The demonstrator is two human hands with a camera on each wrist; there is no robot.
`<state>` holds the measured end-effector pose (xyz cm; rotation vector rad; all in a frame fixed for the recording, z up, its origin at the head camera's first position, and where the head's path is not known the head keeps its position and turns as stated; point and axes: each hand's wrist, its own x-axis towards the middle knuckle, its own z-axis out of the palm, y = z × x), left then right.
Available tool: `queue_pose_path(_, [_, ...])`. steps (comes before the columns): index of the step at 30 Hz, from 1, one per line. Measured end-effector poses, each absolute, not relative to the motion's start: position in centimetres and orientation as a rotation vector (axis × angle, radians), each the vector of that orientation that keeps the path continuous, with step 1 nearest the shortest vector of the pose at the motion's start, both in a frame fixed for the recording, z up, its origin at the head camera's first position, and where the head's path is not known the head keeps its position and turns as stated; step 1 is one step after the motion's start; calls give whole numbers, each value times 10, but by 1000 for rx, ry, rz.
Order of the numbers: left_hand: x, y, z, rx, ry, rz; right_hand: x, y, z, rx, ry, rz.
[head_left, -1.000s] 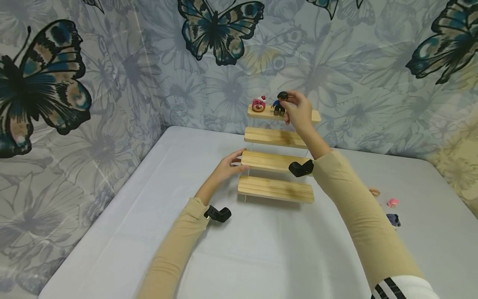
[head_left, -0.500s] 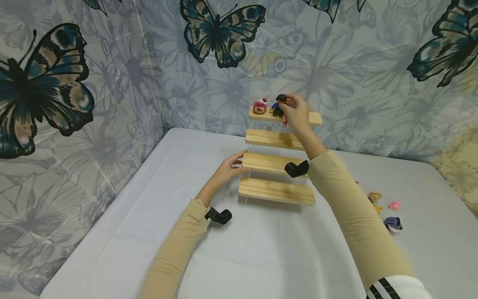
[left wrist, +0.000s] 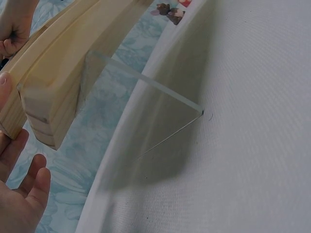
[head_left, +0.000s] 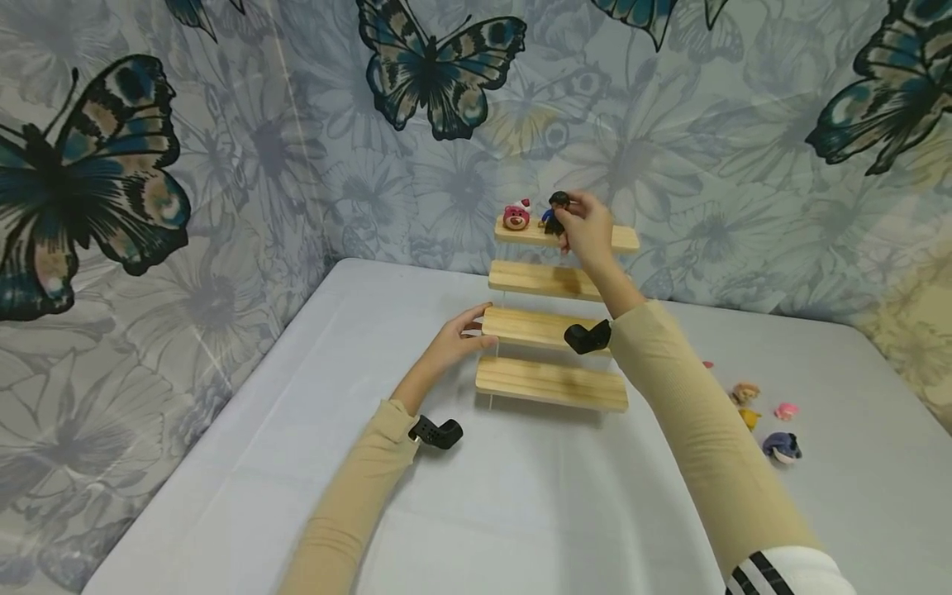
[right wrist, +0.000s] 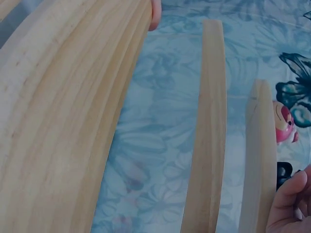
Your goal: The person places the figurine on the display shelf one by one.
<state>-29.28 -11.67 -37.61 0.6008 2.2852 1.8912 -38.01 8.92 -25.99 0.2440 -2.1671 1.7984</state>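
A stepped display shelf point(head_left: 550, 384) with pale wooden boards on clear supports stands on the table. My left hand point(head_left: 454, 340) holds the left end of its second board from the bottom, thumb in front and fingers behind. Up at the top board, my right hand point(head_left: 592, 233) pinches a small toy figure point(head_left: 552, 220) with black hair, blue top and black legs. The figure is upright at the board's surface; fingers cover part of it. To its left sits a pink bear toy point(head_left: 516, 216) with a red and white hat. The right wrist view shows this bear point(right wrist: 283, 124) beyond the top board.
On the table's right side lie a blue donkey toy point(head_left: 783, 447), a small pink toy point(head_left: 786, 411), a brown-haired figure point(head_left: 745, 392) and a yellow toy point(head_left: 749, 419). A butterfly-patterned cloth point(head_left: 446, 182) hangs close behind the shelf.
My right hand and the toy figure have shifted slightly left on the top board. The right forearm has moved left too, uncovering toys on the table. My left hand keeps its place.
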Motion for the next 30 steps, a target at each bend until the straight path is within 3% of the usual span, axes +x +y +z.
queue_pose_path(5, [-306, -116, -394, 595, 2335, 1901, -381, 88, -260, 251, -2163, 1798])
queue_pose_path(19, [-308, -115, -394, 590, 2325, 1913, -380, 85, -256, 227, -2191, 1841])
queue_pose_path(30, [-287, -116, -369, 590, 2260, 1889, -378, 86, -257, 214, -2213, 1831])
